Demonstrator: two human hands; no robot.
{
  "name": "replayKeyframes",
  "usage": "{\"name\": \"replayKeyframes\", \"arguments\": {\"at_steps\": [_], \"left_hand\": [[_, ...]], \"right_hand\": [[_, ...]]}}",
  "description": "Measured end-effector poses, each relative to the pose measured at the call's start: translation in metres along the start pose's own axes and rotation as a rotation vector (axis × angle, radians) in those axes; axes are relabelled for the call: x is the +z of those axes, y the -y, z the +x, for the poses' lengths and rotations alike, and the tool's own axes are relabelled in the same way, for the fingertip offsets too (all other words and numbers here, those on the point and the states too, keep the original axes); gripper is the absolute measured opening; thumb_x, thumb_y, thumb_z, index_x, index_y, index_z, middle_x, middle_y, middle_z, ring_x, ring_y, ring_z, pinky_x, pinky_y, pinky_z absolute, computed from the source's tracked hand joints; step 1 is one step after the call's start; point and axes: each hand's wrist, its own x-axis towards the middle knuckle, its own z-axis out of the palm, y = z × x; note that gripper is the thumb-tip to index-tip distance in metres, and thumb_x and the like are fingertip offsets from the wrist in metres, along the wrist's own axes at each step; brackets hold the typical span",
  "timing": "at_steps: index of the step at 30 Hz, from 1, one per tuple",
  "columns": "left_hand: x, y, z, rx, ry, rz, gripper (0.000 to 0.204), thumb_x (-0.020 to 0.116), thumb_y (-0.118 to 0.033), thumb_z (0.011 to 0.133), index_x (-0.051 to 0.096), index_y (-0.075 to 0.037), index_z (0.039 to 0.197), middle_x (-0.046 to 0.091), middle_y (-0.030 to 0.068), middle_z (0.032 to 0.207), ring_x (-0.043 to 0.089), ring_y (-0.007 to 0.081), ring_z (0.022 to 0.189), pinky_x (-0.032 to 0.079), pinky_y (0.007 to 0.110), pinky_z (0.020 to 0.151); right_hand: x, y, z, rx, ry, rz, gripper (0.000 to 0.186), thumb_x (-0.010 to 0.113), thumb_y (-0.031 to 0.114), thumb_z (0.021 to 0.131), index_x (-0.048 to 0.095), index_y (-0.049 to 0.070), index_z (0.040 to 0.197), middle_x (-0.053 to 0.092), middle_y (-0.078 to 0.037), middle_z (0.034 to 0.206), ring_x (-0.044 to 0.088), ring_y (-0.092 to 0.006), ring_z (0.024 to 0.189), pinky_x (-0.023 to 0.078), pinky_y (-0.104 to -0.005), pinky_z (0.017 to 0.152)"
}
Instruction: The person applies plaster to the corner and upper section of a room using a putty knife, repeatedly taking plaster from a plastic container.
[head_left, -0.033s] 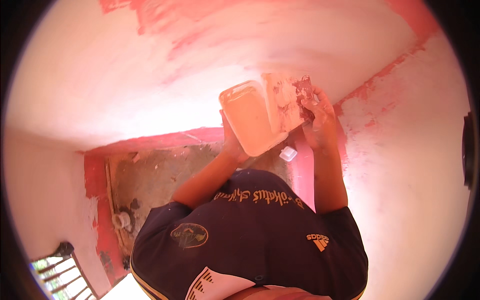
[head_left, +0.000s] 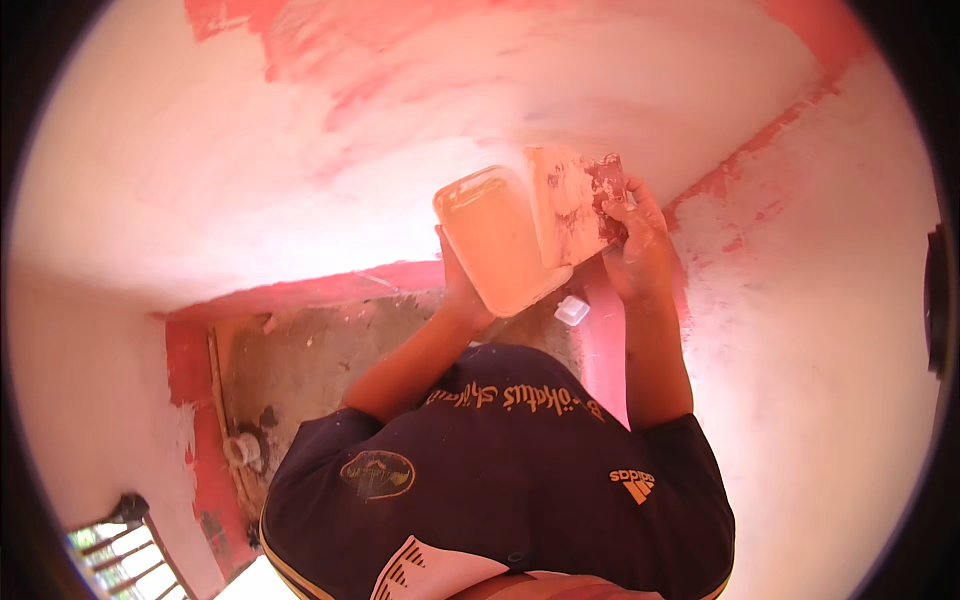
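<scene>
My left hand [head_left: 460, 281] is closed on the left side of a rectangular plastic tub [head_left: 500, 240] in front of my chest. Inside the tub lies a smooth, pale mass that looks like wall putty. My right hand [head_left: 640, 235] grips the dark, crusted right end of a flat, wide putty scraper [head_left: 568, 205]. Pale putty is smeared over the scraper's face, and its left edge meets the tub's right rim. The left fingers are partly hidden behind the tub.
A wall [head_left: 390, 130] with pale coating and red patches rises ahead, and another wall [head_left: 790, 300] stands close on my right. Below are a rough floor [head_left: 320, 350], a small white container [head_left: 572, 311] and a pale round object [head_left: 242, 449]. A barred window [head_left: 130, 560] is at lower left.
The whole view has shifted slightly. Tub and scraper sit a touch lower and further left in the picture, and both hands keep their hold.
</scene>
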Motion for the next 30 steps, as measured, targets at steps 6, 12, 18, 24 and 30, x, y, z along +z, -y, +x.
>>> {"name": "replayKeyframes", "arguments": {"at_steps": [6,12,18,24,30], "left_hand": [[0.009,0.033,0.019,0.053,-0.101,0.193,0.072,0.081,-0.019,0.080,0.040,-0.007,0.137,0.052,0.0078,0.131,0.054,0.0187,0.118,0.052,0.040,0.095],[0.000,0.036,0.037,0.089,0.075,0.314,0.060,0.052,-0.054,0.097,0.037,-0.017,0.142,0.051,0.0046,0.133,0.053,0.0249,0.123,0.048,0.047,0.103],[0.023,0.050,0.045,0.379,0.183,0.843,0.050,0.050,-0.042,0.101,0.035,-0.017,0.142,0.048,0.0027,0.133,0.050,0.0186,0.123,0.048,0.041,0.102],[0.043,0.040,0.049,-0.052,0.014,-0.013,0.036,0.051,-0.023,0.103,0.043,-0.011,0.136,0.053,0.0042,0.124,0.053,0.0149,0.118,0.051,0.037,0.097],[0.034,0.032,0.036,0.295,0.022,0.732,0.045,0.066,-0.015,0.092,0.045,-0.005,0.130,0.055,0.0059,0.118,0.057,0.0125,0.105,0.053,0.031,0.081]], "right_hand": [[-0.017,0.032,-0.004,-0.147,-0.181,0.003,0.018,0.062,0.006,0.094,0.063,0.003,0.112,0.066,-0.002,0.093,0.058,-0.0074,0.078,0.045,-0.0217,0.067],[-0.028,0.042,-0.003,-0.182,-0.210,0.051,0.018,0.062,0.009,0.095,0.066,0.001,0.110,0.066,0.000,0.092,0.059,-0.0075,0.080,0.047,-0.0211,0.070],[-0.056,0.091,0.005,-0.230,-0.336,-0.042,0.023,0.061,0.006,0.092,0.063,0.003,0.114,0.063,0.000,0.091,0.057,-0.0092,0.076,0.047,-0.0235,0.071],[-0.076,0.141,0.039,-0.423,-0.362,-0.021,0.020,0.059,0.003,0.091,0.060,0.000,0.111,0.061,-0.005,0.093,0.056,-0.0111,0.078,0.048,-0.0258,0.072],[-0.096,0.186,0.115,-0.735,-0.487,-0.054,0.016,0.058,0.004,0.093,0.060,0.000,0.108,0.061,-0.007,0.094,0.061,-0.0140,0.085,0.050,-0.0258,0.070]]}}
